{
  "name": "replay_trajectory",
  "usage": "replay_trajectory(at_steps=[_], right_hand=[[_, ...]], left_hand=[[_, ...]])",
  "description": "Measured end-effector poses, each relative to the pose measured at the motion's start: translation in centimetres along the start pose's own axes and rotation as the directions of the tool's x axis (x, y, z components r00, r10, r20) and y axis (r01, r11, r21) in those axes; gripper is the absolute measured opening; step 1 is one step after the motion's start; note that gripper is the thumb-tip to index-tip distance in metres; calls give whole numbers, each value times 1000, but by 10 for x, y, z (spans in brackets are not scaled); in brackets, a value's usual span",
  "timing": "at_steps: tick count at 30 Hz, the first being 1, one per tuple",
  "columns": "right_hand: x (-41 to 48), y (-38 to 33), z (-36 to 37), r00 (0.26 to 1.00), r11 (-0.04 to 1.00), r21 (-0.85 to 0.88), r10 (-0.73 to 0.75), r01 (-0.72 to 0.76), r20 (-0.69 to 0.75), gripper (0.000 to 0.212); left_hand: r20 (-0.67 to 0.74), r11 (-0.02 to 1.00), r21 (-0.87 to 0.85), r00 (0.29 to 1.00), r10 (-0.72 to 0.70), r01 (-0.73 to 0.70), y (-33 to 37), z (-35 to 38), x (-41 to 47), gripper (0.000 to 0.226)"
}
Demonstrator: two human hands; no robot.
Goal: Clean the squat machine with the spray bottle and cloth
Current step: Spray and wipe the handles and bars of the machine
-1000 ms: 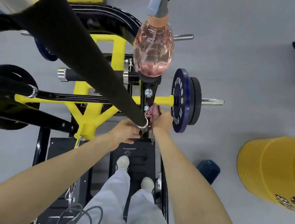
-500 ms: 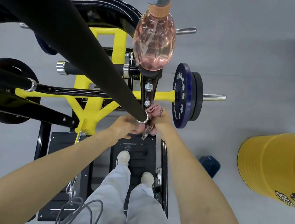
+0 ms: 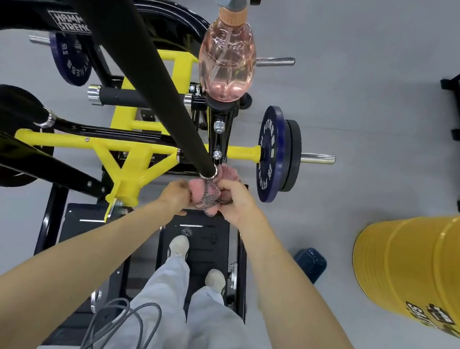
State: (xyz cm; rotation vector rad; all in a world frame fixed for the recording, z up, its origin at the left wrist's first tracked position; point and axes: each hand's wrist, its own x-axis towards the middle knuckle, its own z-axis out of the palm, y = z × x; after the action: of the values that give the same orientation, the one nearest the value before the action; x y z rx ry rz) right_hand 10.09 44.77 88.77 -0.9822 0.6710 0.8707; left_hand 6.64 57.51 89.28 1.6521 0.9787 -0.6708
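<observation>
Head view: both hands (image 3: 176, 196) (image 3: 236, 202) apparently gripping cloth (image 3: 207, 193).

A second ago the right hand (image 3: 237, 203) had the cloth (image 3: 210, 192) pressed up by the bolts on the post, with the left hand (image 3: 178, 194) gripping the bar end. Now both hands have dropped just below the bar tip, and the left has let go of the bar and is pinching the cloth too, bunched between them.
</observation>
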Motion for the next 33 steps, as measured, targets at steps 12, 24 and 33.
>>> replay_trajectory(at_steps=[12,24,33], right_hand=[[40,29,36,963,909,414,62,55,-264,24],[60,6,29,976,752,637,-34,167,-216,52],[65,15,21,981,924,378,11,65,-194,39]], left_hand=[[-117,999,-1,992,39,-40,-4,-20,17,35],[-2,999,35,999,39,-39,17,-39,49,17],[73,993,102,996,52,-59,21,-26,46,13]])
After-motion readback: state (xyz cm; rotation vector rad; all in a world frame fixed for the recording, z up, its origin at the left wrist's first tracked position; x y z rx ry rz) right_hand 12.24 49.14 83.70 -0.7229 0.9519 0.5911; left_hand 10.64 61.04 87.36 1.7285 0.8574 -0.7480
